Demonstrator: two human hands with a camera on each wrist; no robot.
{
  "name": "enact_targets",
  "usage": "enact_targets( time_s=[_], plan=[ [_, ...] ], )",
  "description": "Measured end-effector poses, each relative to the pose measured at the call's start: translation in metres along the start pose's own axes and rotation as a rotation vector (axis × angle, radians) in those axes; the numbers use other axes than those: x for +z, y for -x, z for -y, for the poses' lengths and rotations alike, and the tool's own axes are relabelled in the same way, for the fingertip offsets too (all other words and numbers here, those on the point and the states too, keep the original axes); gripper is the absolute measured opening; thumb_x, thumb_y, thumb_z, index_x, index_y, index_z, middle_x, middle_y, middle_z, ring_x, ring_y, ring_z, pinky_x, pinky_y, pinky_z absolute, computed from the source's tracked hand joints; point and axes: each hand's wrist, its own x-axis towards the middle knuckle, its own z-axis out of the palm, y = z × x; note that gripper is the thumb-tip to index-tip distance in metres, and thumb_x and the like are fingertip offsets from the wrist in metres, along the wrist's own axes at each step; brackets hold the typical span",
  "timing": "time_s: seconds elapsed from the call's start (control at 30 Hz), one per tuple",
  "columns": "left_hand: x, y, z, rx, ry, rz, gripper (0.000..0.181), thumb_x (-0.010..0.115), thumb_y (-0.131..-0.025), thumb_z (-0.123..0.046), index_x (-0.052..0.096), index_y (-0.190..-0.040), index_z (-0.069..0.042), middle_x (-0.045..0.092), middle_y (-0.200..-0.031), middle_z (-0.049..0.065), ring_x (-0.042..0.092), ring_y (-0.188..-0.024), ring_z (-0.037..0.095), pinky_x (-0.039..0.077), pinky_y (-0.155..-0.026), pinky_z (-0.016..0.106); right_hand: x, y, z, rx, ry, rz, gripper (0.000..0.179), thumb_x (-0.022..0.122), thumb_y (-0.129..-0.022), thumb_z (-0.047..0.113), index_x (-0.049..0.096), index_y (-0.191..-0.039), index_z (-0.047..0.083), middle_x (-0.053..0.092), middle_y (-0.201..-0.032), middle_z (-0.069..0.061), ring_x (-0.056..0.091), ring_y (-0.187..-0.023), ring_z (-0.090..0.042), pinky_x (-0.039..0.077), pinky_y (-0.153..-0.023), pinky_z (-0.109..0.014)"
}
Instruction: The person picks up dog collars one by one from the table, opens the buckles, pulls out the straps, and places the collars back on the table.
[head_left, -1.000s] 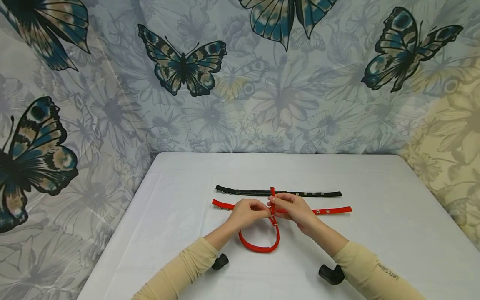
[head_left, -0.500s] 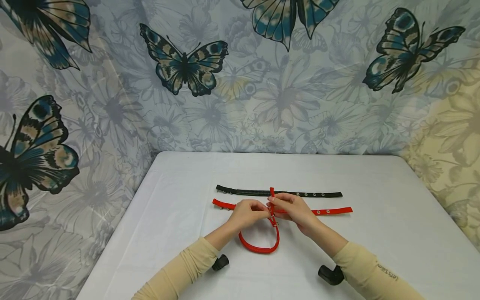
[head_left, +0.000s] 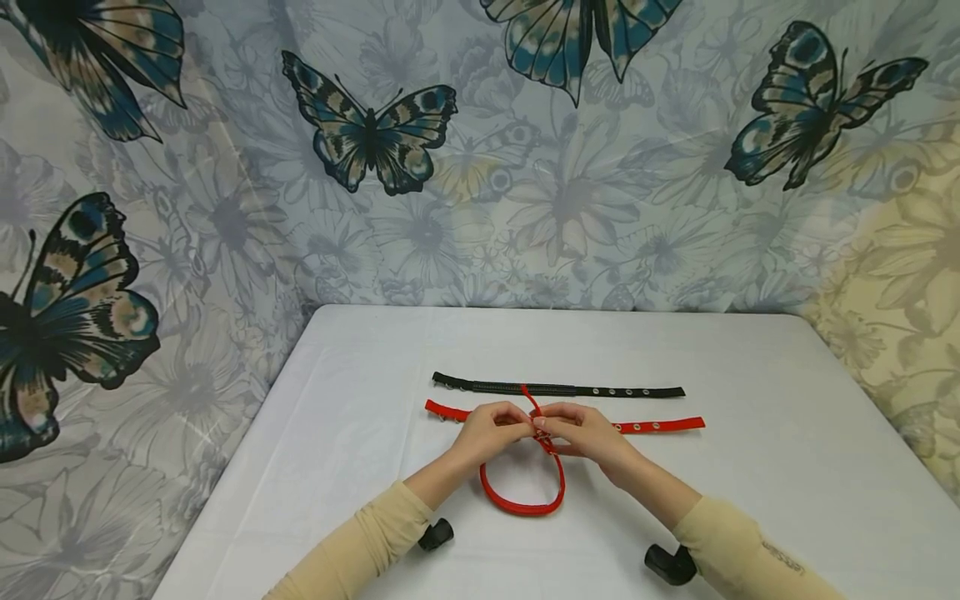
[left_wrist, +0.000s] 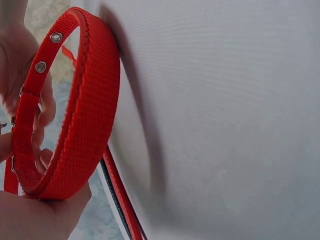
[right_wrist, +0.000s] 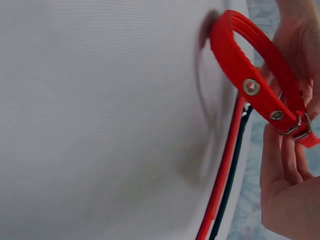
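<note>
A red collar point(head_left: 522, 509) with metal eyelets and a buckle is closed into a loop between the hands, its loose end pointing away. My left hand point(head_left: 491, 432) pinches it near the buckle point(right_wrist: 303, 129). From the other side my right hand point(head_left: 588, 435) holds the strap beside the buckle, though its fingertips are partly hidden. Up close in the left wrist view, the padded band point(left_wrist: 95, 107) of the loop stands in front of both hands. Behind them a second red collar point(head_left: 660, 426) lies flat, its middle covered by the hands.
A black collar point(head_left: 517, 387) lies flat behind the second red one. White cloth covers the table point(head_left: 375, 350), whose far edge meets a butterfly-patterned backdrop point(head_left: 480, 208). Two black wrist devices point(head_left: 670, 565) sit under the forearms.
The strap's loose end has tipped to the left and lower. My right hand has shifted slightly down and left, nearer the buckle, while the left hand stays almost in place.
</note>
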Motion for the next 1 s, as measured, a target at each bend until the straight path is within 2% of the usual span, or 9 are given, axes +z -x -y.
enact_targets(
  time_s=[0.13,0.3,0.5,0.7,0.87,1.0],
  plan=[
    [-0.002,0.002,0.002,-0.006,0.088,-0.011,0.014,0.076,-0.084,-0.018,0.073,-0.091,-0.007,0.07,-0.082,-0.001,0.065,-0.082,0.018,0.055,-0.079,0.034,-0.002,0.009,-0.009,0.03,0.038,0.04,0.047,0.072,-0.089,0.034,0.063,-0.122,0.002,0.069,-0.111,-0.012,0.064,-0.102,-0.021,0.055,-0.085,-0.038],
    [-0.004,0.003,0.006,-0.045,0.218,-0.028,0.016,0.075,-0.085,-0.015,0.072,-0.094,-0.002,0.071,-0.085,0.002,0.066,-0.093,0.03,0.055,-0.083,0.033,-0.004,0.018,-0.02,0.051,0.046,0.061,0.042,0.073,-0.088,0.029,0.064,-0.117,-0.001,0.071,-0.105,-0.011,0.066,-0.095,-0.019,0.055,-0.083,-0.033],
    [-0.004,0.005,0.01,-0.095,0.308,-0.044,0.015,0.073,-0.086,-0.013,0.07,-0.095,-0.001,0.071,-0.086,0.004,0.067,-0.092,0.026,0.056,-0.082,0.031,-0.003,0.02,-0.024,0.08,0.013,0.02,0.039,0.073,-0.088,0.031,0.067,-0.111,0.0,0.072,-0.098,-0.008,0.065,-0.09,-0.017,0.055,-0.081,-0.032],
    [-0.002,0.006,0.011,-0.102,0.367,-0.04,0.016,0.072,-0.087,-0.011,0.068,-0.097,0.001,0.07,-0.087,0.004,0.066,-0.089,0.023,0.056,-0.081,0.03,0.0,0.016,-0.021,0.089,0.035,-0.046,0.036,0.073,-0.088,0.034,0.067,-0.109,0.005,0.07,-0.099,-0.008,0.062,-0.09,-0.018,0.055,-0.078,-0.033],
    [-0.008,0.007,0.011,-0.11,0.362,0.003,0.022,0.074,-0.086,-0.013,0.068,-0.102,0.002,0.071,-0.092,0.005,0.066,-0.092,0.025,0.055,-0.081,0.028,-0.002,0.014,-0.018,0.061,0.022,-0.039,0.035,0.072,-0.088,0.032,0.067,-0.11,0.004,0.069,-0.098,-0.01,0.063,-0.089,-0.019,0.055,-0.078,-0.033],
    [-0.019,0.008,0.011,-0.124,0.248,0.07,0.031,0.077,-0.084,-0.019,0.069,-0.109,-0.002,0.072,-0.096,0.004,0.065,-0.091,0.02,0.052,-0.081,0.027,-0.004,0.014,-0.017,0.049,0.036,-0.021,0.035,0.072,-0.089,0.032,0.067,-0.11,0.004,0.069,-0.1,-0.011,0.062,-0.089,-0.02,0.055,-0.079,-0.035]
  ],
)
